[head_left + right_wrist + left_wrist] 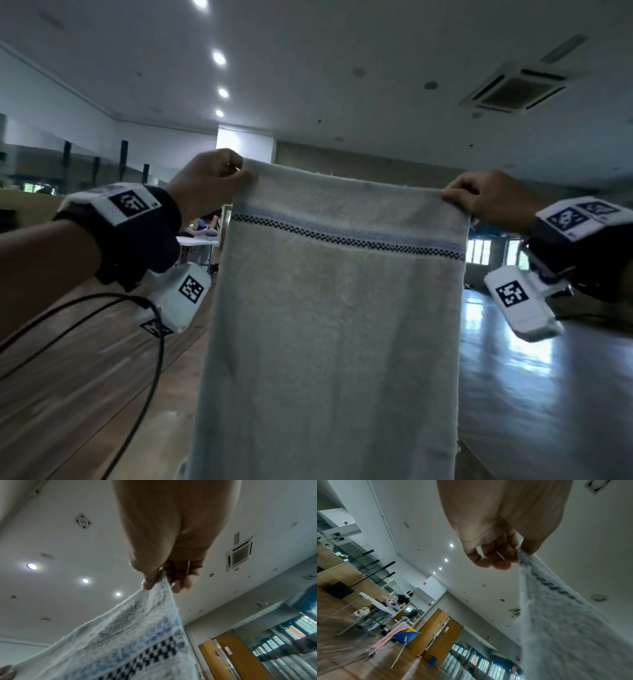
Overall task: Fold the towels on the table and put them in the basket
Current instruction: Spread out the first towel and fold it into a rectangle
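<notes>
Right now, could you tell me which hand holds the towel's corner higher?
The left hand: its corner of the towel sits higher in the head view than the right hand's.

A large hall: wooden floor (513, 394), recessed ceiling lights (219, 57), ceiling air-conditioner (513, 87), wooden double doors (440, 638) beyond the fingers (489, 555).

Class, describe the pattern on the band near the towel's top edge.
The towel has a dark checkered line under a pale blue stripe, clearest in the right wrist view.
</notes>
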`<action>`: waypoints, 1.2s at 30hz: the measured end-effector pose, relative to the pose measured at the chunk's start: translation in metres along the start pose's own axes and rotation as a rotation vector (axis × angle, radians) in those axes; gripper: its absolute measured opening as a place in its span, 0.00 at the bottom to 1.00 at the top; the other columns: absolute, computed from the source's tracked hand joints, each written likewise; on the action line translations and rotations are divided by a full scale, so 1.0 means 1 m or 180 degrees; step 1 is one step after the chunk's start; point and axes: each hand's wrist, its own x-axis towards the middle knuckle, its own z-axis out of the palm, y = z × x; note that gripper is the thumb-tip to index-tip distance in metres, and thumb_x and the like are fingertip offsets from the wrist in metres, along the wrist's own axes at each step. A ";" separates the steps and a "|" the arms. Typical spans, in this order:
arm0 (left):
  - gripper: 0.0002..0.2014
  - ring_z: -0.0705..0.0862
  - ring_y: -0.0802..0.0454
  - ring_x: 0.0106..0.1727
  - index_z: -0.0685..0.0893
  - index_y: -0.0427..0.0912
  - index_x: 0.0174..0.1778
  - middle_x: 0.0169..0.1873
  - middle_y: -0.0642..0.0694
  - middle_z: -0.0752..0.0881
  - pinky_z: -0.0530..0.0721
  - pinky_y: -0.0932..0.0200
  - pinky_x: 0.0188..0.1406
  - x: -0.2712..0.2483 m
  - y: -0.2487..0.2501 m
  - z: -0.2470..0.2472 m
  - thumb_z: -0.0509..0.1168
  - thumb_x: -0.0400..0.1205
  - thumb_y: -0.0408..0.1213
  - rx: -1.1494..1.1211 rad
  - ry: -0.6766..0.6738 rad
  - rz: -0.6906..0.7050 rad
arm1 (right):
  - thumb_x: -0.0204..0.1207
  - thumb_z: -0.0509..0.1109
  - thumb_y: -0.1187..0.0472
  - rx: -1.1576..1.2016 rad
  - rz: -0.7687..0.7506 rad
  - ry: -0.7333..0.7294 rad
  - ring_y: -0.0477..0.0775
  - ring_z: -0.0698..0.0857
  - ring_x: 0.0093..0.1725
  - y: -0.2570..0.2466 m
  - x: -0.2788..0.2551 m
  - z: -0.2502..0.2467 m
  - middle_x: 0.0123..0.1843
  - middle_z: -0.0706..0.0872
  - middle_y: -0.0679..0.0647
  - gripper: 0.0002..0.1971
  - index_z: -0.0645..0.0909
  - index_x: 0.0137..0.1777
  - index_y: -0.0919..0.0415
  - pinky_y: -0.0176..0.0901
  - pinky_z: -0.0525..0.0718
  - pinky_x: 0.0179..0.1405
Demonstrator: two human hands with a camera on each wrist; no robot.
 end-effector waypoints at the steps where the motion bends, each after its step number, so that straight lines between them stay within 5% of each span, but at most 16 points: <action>1: 0.06 0.81 0.42 0.47 0.79 0.43 0.44 0.45 0.37 0.82 0.84 0.45 0.48 -0.002 -0.009 0.003 0.62 0.83 0.41 0.0080 -0.0145 -0.0045 | 0.80 0.66 0.55 0.0018 0.0060 -0.0076 0.50 0.79 0.27 0.005 -0.003 0.011 0.31 0.82 0.51 0.11 0.78 0.36 0.54 0.39 0.74 0.29; 3: 0.09 0.80 0.39 0.44 0.76 0.39 0.41 0.43 0.34 0.80 0.83 0.42 0.45 -0.009 -0.033 0.013 0.61 0.83 0.41 0.0157 -0.0587 -0.0118 | 0.79 0.67 0.54 -0.0037 0.0154 -0.0257 0.49 0.77 0.24 0.017 -0.012 0.036 0.26 0.80 0.51 0.12 0.77 0.34 0.54 0.37 0.71 0.25; 6: 0.12 0.75 0.49 0.34 0.74 0.39 0.34 0.32 0.44 0.75 0.74 0.61 0.31 -0.025 -0.070 0.030 0.61 0.83 0.38 0.0636 -0.1162 -0.0095 | 0.79 0.67 0.56 0.0021 0.0363 -0.0829 0.49 0.78 0.23 0.038 -0.029 0.073 0.27 0.81 0.52 0.10 0.79 0.38 0.58 0.38 0.74 0.23; 8: 0.12 0.74 0.51 0.34 0.74 0.38 0.34 0.31 0.45 0.75 0.73 0.62 0.31 -0.032 -0.088 0.038 0.62 0.83 0.36 0.0934 -0.1261 -0.0114 | 0.80 0.65 0.60 0.0140 0.0475 -0.1142 0.50 0.81 0.26 0.047 -0.036 0.090 0.29 0.82 0.53 0.07 0.80 0.44 0.62 0.40 0.78 0.26; 12: 0.11 0.75 0.49 0.36 0.74 0.40 0.34 0.33 0.42 0.77 0.76 0.53 0.35 -0.019 -0.088 0.039 0.61 0.83 0.33 0.0824 -0.0898 -0.0104 | 0.81 0.63 0.66 0.0283 0.0375 -0.0762 0.57 0.82 0.31 0.047 -0.028 0.092 0.31 0.83 0.57 0.04 0.78 0.48 0.65 0.45 0.80 0.32; 16: 0.04 0.81 0.48 0.39 0.78 0.43 0.42 0.40 0.42 0.82 0.82 0.55 0.37 0.010 -0.062 0.025 0.62 0.82 0.35 0.0466 -0.0334 0.0196 | 0.81 0.64 0.64 0.0392 0.0171 0.0045 0.49 0.82 0.30 0.035 -0.007 0.065 0.34 0.83 0.50 0.02 0.78 0.48 0.58 0.40 0.79 0.29; 22: 0.05 0.80 0.58 0.36 0.81 0.49 0.39 0.36 0.50 0.83 0.79 0.73 0.27 0.018 -0.036 0.012 0.67 0.80 0.36 0.0111 0.0132 0.0172 | 0.80 0.65 0.64 0.0870 0.0194 0.0267 0.49 0.83 0.31 0.021 -0.003 0.044 0.34 0.84 0.51 0.04 0.80 0.45 0.55 0.44 0.81 0.33; 27: 0.02 0.82 0.48 0.44 0.81 0.40 0.45 0.42 0.42 0.83 0.83 0.54 0.44 -0.012 -0.039 0.009 0.65 0.81 0.35 0.0357 -0.0654 -0.0142 | 0.79 0.67 0.64 0.0588 0.0175 -0.0432 0.49 0.86 0.36 0.019 -0.028 0.052 0.38 0.87 0.51 0.08 0.80 0.41 0.50 0.43 0.82 0.35; 30: 0.05 0.79 0.54 0.40 0.81 0.41 0.44 0.40 0.46 0.82 0.78 0.65 0.35 -0.037 -0.059 0.016 0.64 0.81 0.39 0.0980 -0.1252 -0.0309 | 0.78 0.68 0.67 0.0471 0.0181 -0.1068 0.42 0.86 0.32 0.025 -0.047 0.074 0.37 0.87 0.51 0.07 0.82 0.42 0.55 0.31 0.82 0.31; 32: 0.07 0.79 0.54 0.38 0.83 0.37 0.45 0.39 0.44 0.82 0.76 0.63 0.34 -0.051 -0.079 0.023 0.65 0.81 0.39 0.1160 -0.1408 -0.0336 | 0.77 0.68 0.69 0.0483 0.0281 -0.1232 0.44 0.86 0.31 0.032 -0.057 0.092 0.35 0.87 0.52 0.06 0.82 0.43 0.58 0.26 0.79 0.26; 36: 0.05 0.80 0.59 0.35 0.84 0.40 0.43 0.37 0.46 0.84 0.77 0.73 0.30 -0.081 -0.131 0.042 0.65 0.81 0.38 0.1307 -0.1789 -0.0500 | 0.78 0.67 0.68 0.0644 0.0509 -0.1525 0.52 0.84 0.34 0.053 -0.077 0.141 0.35 0.86 0.53 0.08 0.80 0.41 0.55 0.38 0.82 0.32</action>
